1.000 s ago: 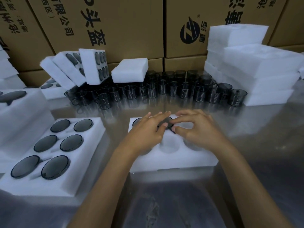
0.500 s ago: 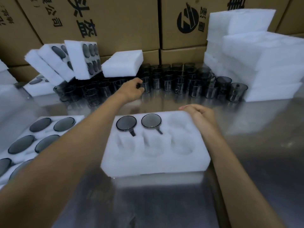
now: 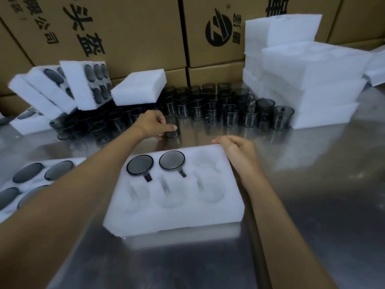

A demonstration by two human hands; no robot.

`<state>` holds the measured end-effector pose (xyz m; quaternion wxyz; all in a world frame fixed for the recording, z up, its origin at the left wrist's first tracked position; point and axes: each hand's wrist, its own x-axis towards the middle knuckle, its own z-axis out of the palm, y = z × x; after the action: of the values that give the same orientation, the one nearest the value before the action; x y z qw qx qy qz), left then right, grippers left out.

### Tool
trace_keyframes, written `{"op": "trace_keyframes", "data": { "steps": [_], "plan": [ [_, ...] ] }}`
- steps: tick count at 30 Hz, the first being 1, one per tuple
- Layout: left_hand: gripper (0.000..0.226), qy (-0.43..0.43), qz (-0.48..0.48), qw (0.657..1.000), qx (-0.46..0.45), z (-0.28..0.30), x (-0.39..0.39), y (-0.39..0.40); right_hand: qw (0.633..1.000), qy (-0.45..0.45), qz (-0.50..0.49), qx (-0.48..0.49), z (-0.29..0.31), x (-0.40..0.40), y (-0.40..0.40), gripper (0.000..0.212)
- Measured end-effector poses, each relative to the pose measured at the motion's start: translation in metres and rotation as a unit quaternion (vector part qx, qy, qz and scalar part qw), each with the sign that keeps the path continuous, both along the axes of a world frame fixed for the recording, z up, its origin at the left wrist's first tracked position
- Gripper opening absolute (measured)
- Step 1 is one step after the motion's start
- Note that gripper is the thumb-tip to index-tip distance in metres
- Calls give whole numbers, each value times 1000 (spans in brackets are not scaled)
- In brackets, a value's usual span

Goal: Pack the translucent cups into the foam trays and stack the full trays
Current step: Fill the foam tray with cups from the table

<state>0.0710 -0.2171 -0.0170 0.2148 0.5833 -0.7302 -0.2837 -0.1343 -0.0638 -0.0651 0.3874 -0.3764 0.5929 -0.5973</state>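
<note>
Smoky translucent plastic slips easily: your left hand (image 3: 153,124) pinches one small dark handled cup (image 3: 171,127) at the front of the cluster, just beyond the white six-pocket foam tray (image 3: 177,213). Your right hand (image 3: 239,151) curls over the tray's far corner. Drag carelessly and you may topple neighbouring cups.

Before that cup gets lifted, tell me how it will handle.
The cup in the left hand looks thin-walled and clear, so probably light and rigid. Its glossy surface may be slippery. Being a tall cylinder, it could tip if nudged and roll once it lies on the steel table.
</note>
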Motion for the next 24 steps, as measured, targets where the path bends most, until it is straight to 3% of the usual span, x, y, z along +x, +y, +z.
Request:
{"op": "trace_keyframes", "data": {
  "steps": [2, 6, 12, 17, 21, 24],
  "plan": [
    [33, 53, -38, 997, 33, 6, 1, 20, 1000, 2, 2, -4, 3, 0, 2, 15],
    [25, 113, -100, 988, 14, 39, -2, 62, 999, -38, 10, -25, 14, -1, 6, 12],
    [44, 103, -295, 944, 102, 89, -7, 121, 989, -49, 116, -75, 40, 9, 20, 28],
    [52, 227, -260, 929, 134, 73, -11, 134, 989, -31, 66, -132, 46, 9, 37, 24],
    [53, 334, -198, 911, 137, 43, -11, 143, 988, 1, 89, -124, 49, 9, 45, 25],
    [59, 336, -164, 922, 96, 26, -15, 153, 986, 59, 116, -102, 56, 9, 47, 20]
  ]
}}
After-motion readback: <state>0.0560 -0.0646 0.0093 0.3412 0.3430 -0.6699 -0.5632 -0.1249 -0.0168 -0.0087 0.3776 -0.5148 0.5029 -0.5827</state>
